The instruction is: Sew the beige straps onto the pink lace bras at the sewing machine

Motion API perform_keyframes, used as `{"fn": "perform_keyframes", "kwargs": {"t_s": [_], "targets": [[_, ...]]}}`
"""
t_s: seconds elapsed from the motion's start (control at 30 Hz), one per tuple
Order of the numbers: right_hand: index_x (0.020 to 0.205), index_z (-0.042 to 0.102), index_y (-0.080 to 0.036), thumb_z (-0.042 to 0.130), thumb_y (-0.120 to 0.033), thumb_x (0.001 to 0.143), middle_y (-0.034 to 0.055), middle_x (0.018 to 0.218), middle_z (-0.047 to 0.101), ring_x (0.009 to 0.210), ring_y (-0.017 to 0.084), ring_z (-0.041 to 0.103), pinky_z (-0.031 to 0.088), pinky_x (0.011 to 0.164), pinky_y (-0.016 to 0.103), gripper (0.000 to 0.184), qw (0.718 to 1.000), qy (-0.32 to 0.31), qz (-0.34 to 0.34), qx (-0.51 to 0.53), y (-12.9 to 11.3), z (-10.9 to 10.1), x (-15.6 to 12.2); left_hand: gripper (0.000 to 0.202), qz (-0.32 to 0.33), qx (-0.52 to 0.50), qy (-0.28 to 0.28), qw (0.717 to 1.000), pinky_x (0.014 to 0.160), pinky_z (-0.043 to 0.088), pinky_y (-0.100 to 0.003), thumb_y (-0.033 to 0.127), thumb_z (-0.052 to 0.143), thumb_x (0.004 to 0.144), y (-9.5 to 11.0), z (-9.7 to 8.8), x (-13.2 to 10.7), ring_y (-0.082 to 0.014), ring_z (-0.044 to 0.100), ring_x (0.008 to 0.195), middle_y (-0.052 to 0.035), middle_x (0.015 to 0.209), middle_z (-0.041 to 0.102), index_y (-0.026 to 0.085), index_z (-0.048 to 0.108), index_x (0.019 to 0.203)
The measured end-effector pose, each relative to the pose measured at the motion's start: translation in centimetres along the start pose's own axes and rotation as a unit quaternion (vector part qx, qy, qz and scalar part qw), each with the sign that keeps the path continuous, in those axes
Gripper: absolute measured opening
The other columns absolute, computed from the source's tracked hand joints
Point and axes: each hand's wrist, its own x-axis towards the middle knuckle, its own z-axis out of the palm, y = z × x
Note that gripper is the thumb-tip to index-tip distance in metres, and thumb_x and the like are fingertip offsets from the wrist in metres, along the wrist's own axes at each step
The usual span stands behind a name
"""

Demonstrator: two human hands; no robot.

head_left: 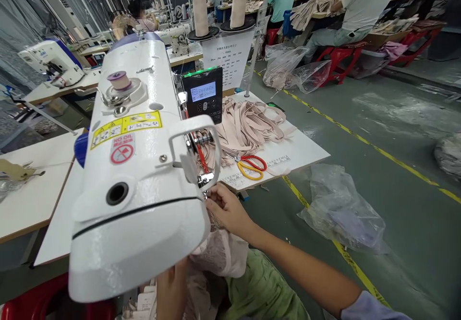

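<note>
A large white sewing machine (133,181) fills the left and middle of the view. Close to its needle area, my right hand (225,207) has its fingers drawn together on the edge of a beige lace garment (219,253). This garment hangs down over my lap. Below the machine head, only the wrist and part of my left hand (175,281) show, beside the same cloth; its fingers are hidden. Red-and-yellow scissors (252,166) lie on the white table (302,152), next to a heap of beige fabric strips (248,123).
A lit control panel (202,94) stands behind the machine, near two thread cones (200,13). Plastic bags (345,209) lie on the floor at right, along yellow tape (324,118). Co-workers sit farther back, one on a red stool (334,61).
</note>
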Motion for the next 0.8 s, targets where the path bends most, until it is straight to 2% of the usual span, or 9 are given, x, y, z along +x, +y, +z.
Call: {"fn": "perform_keyframes", "kwargs": {"t_s": [0.07, 0.13, 0.27, 0.47, 0.6, 0.7, 0.8], "targets": [[0.099, 0.057, -0.021, 0.056, -0.037, 0.092, 0.0028, 0.096, 0.054, 0.077, 0.015, 0.051, 0.044, 0.068, 0.027, 0.018, 1.0, -0.007, 0.014, 0.026, 0.1, -0.2, -1.0, 0.046, -0.054, -0.029, -0.012, 0.998, 0.113, 0.036, -0.046, 0.049, 0.043, 0.094, 0.1, 0.2, 0.4, -0.0288, 0.046, 0.135, -0.0099, 0.126, 0.065, 0.023, 0.057, 0.13], [0.098, 0.056, -0.021, 0.058, -0.039, 0.091, 0.003, 0.096, 0.055, 0.079, 0.015, 0.052, 0.045, 0.071, 0.028, 0.019, 0.999, -0.018, 0.012, 0.041, 0.1, -0.4, -2.0, 0.051, -0.075, -0.05, -0.024, 0.996, 0.113, 0.036, -0.046, 0.054, 0.045, 0.092, 0.4, 0.3, 0.9, -0.0294, 0.049, 0.133, -0.0104, 0.125, 0.067, 0.021, 0.058, 0.129], [0.098, 0.055, -0.022, 0.062, -0.044, 0.087, 0.0038, 0.097, 0.055, 0.085, 0.018, 0.054, 0.045, 0.078, 0.031, 0.025, 0.998, -0.036, -0.023, 0.036, 0.2, -0.7, -3.3, 0.06, -0.065, -0.097, -0.045, 0.992, 0.095, 0.053, -0.039, 0.06, 0.049, 0.087, 1.3, -0.2, 1.3, -0.0286, 0.065, 0.11, -0.0123, 0.11, 0.073, 0.015, 0.061, 0.125], [0.102, 0.056, -0.021, 0.06, -0.06, 0.085, 0.007, 0.102, 0.055, 0.096, 0.022, 0.055, 0.044, 0.087, 0.034, 0.043, 0.998, -0.06, -0.031, -0.004, 0.6, -0.6, -4.5, 0.056, -0.08, -0.038, -0.103, 0.991, 0.077, 0.056, -0.034, 0.063, 0.054, 0.083, 2.5, -1.7, 1.6, -0.0286, 0.068, 0.091, -0.0091, 0.095, 0.075, 0.016, 0.07, 0.108], [0.106, 0.057, -0.02, 0.056, -0.07, 0.082, 0.0087, 0.104, 0.056, 0.097, 0.023, 0.056, 0.045, 0.086, 0.034, 0.056, 0.996, -0.079, -0.025, -0.029, 0.9, -0.7, -5.1, 0.057, -0.096, -0.025, -0.153, 0.983, 0.078, 0.055, -0.034, 0.066, 0.058, 0.078, 2.8, -2.9, 2.2, -0.0311, 0.067, 0.093, -0.009, 0.092, 0.075, 0.017, 0.073, 0.104], [0.111, 0.057, -0.019, 0.053, -0.076, 0.08, 0.0103, 0.106, 0.059, 0.098, 0.024, 0.057, 0.045, 0.086, 0.035, 0.065, 0.991, -0.103, -0.036, -0.08, 1.1, -1.3, -5.2, 0.057, -0.119, -0.048, -0.182, 0.975, 0.083, 0.055, -0.037, 0.067, 0.058, 0.078, 2.5, -3.6, 2.5, -0.0334, 0.066, 0.098, -0.011, 0.098, 0.075, 0.016, 0.073, 0.101], [0.112, 0.059, -0.017, 0.046, -0.079, 0.081, 0.0115, 0.102, 0.065, 0.092, 0.025, 0.06, 0.044, 0.081, 0.035, 0.07, 0.974, -0.146, -0.076, -0.158, 1.0, -2.4, -4.8, 0.057, -0.148, -0.081, -0.195, 0.966, 0.091, 0.052, -0.04, 0.066, 0.054, 0.081, 2.4, -3.9, 2.4, -0.0347, 0.061, 0.11, -0.0123, 0.109, 0.073, 0.017, 0.071, 0.105]]}}
